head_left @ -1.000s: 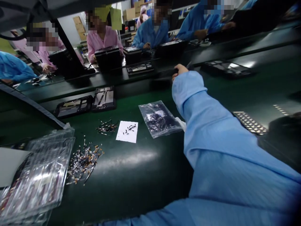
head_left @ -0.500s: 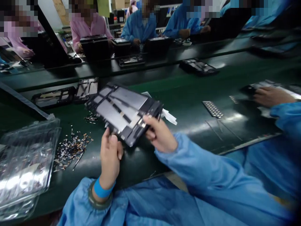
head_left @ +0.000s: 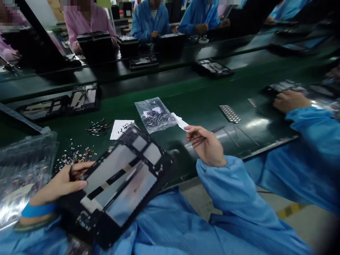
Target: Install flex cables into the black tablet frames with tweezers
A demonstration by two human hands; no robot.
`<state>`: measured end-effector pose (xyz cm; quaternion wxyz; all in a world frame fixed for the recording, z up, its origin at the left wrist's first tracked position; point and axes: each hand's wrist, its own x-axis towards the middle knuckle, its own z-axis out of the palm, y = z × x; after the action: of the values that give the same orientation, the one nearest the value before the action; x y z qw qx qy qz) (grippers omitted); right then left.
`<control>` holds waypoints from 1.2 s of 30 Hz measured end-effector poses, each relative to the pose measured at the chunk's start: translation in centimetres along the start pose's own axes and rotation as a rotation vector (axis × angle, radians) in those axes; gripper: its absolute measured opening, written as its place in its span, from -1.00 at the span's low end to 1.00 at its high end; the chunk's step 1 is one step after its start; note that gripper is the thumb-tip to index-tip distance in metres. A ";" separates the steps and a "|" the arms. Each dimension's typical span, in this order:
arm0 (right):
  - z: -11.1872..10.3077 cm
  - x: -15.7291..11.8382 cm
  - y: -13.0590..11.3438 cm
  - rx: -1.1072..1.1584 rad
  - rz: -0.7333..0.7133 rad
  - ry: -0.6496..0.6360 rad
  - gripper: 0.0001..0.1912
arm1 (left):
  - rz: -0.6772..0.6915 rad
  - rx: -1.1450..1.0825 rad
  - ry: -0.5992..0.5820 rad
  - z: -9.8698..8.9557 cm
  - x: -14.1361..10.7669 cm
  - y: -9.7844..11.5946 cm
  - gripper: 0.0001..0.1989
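Note:
My left hand (head_left: pixel 66 182) grips the edge of an opened tablet (head_left: pixel 117 177), thumb on top and fingers at its side. The tablet is tilted over my lap, showing silver battery panels, dark tape strips and a black frame. My right hand (head_left: pixel 207 145) is over the bench with fingers curled together. Its fingertips are at the end of a white paper strip (head_left: pixel 179 120), and a thin dark tool (head_left: pixel 219 129) runs behind the fingers. I cannot make out which, if either, it holds. A clear bag of small dark parts (head_left: pixel 155 115) lies beside the strip.
Loose small parts (head_left: pixel 75 154) and a white card (head_left: pixel 120 128) lie beyond the tablet. Clear plastic trays (head_left: pixel 23 173) are stacked at left. More opened tablets (head_left: pixel 84 97) rest along the bench. A metal-dotted strip (head_left: pixel 230 114) and a co-worker's hand (head_left: pixel 292 102) are at right.
The tablet has turned and come down toward my lap, now in my left hand alone. My right hand has let go of it and moved right, to the white strip.

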<state>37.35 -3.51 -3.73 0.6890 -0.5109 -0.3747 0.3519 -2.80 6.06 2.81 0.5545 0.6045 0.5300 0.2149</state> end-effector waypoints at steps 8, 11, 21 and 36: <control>2.0 2.2 1.9 -0.058 0.098 0.009 -0.42 | 0.169 0.275 -0.163 5.5 6.9 3.9 -0.63; 2.1 2.5 2.5 -0.146 0.118 -0.017 -0.44 | 0.263 0.237 -0.028 9.6 8.3 5.0 -0.53; 3.2 4.1 4.8 -0.287 -0.030 0.018 -0.60 | 0.474 0.443 -0.084 18.8 15.0 6.5 -0.70; 3.4 5.2 6.0 -0.362 -0.049 -0.019 -0.71 | 0.337 0.374 -0.040 18.6 16.1 5.9 -0.71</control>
<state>36.18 3.84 -8.06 0.5907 -0.6138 -0.4508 0.2666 20.94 13.01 -2.63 0.3995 0.7806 0.4412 0.1906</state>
